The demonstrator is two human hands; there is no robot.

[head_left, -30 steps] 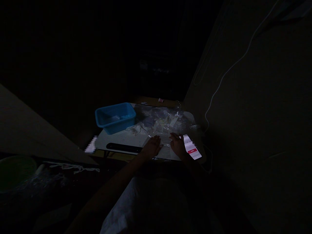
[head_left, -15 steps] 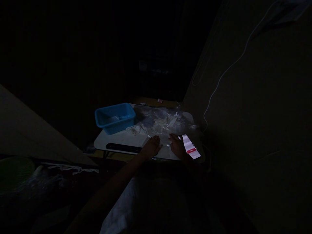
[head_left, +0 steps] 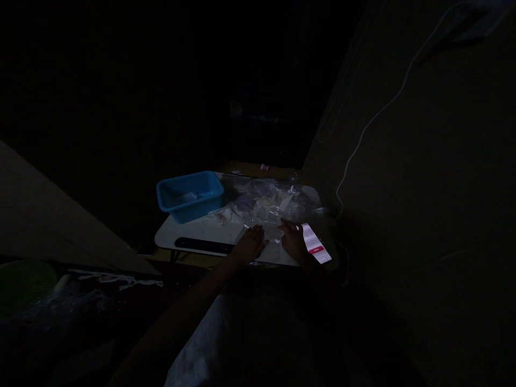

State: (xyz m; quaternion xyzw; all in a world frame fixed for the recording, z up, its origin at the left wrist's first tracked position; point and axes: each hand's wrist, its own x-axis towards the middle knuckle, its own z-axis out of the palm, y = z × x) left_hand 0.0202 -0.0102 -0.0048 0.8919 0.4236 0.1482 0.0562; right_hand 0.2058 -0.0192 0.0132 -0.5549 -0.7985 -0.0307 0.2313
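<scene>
The light is very dim. My left hand (head_left: 250, 243) lies flat, fingers stretched forward, on a clear plastic sheet or bag (head_left: 271, 234) near the front of a small white table (head_left: 167, 234). To its right, my right hand (head_left: 293, 241) rests at the plastic's other side with a finger or two stretched toward the left; its remaining fingers are hard to make out. A lit phone (head_left: 316, 244) lies just beside my right hand, partly covered by it. Beyond both hands spreads a heap of crumpled clear plastic (head_left: 266, 196) with pale pieces in it.
A blue plastic basin (head_left: 193, 207) with some clear plastic inside stands at the table's left. Along the front edge runs a black slot (head_left: 203, 245). A white cable (head_left: 365, 129) hangs down the right wall. A green round thing (head_left: 28, 285) sits low at left.
My right hand's fingers have shifted very slightly, uncovering a little more of the plastic. My left hand stays where it was, and the picture is a bit darker.
</scene>
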